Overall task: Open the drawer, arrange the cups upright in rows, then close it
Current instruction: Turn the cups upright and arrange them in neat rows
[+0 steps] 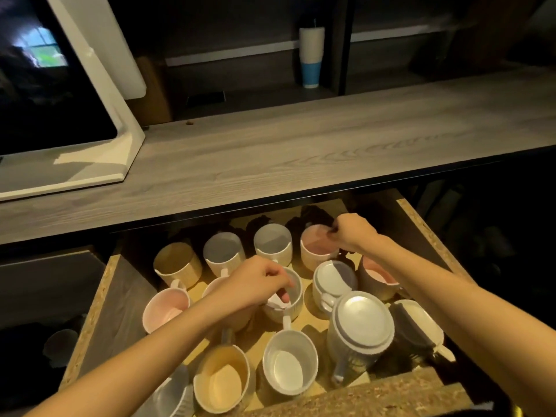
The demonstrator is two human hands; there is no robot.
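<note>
Grey wood-grain tabletop (pixel 270 152) overhangs the drawer (pixel 421 224), which is pulled well out and crowded with cups. Left grip (pixel 258 285): fingers curled over the near rim of a white ribbed cup (pixel 293 308) in the middle row, fingertips dipping inside. That cup is upright, handle toward the person. Right grip (pixel 353 231): fingertips pinched together on the far rim of a pink-lined cup (pixel 316 251), upright in the back row at its right end. Outward from there the work left shows. An upturned cup (pixel 334 279) sits base-up just right of the ribbed cup, between the two grips, and a larger upturned cup (pixel 361 323) stands in front of it. A tipped cup (pixel 418 320) lies by the right wall, long axis running front to back. All three lie right of centre — the right grip looks nearer.
</note>
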